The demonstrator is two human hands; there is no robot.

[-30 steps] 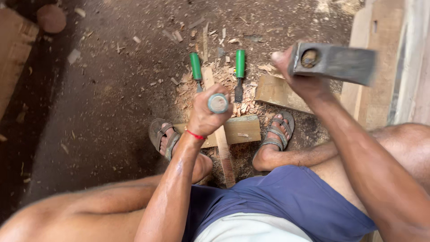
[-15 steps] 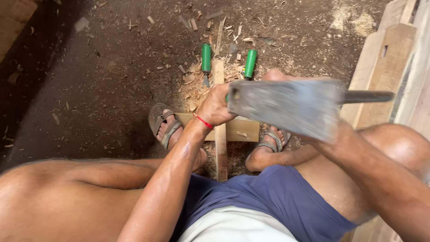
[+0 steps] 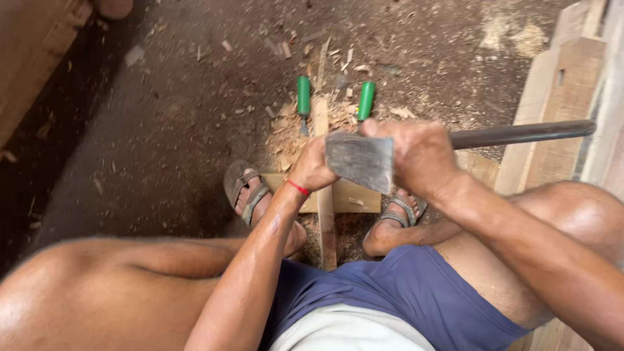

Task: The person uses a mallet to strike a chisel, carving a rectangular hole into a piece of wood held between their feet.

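My left hand, with a red band at the wrist, is closed around an upright chisel over a narrow wooden strip. The chisel's top is hidden behind a flat grey hammer head. My right hand grips that hammer close to the head, and its dark handle sticks out to the right. The strip lies across a short wooden crosspiece on the dirt floor. My sandalled feet rest on the crosspiece's two ends.
Two green-handled chisels lie among wood chips just beyond the strip. Stacked boards stand along the right edge. A plank lies at the upper left.
My right hand has swung the hammer down from up at the right until its head sits over my left fist. My left hand has stayed on the chisel.
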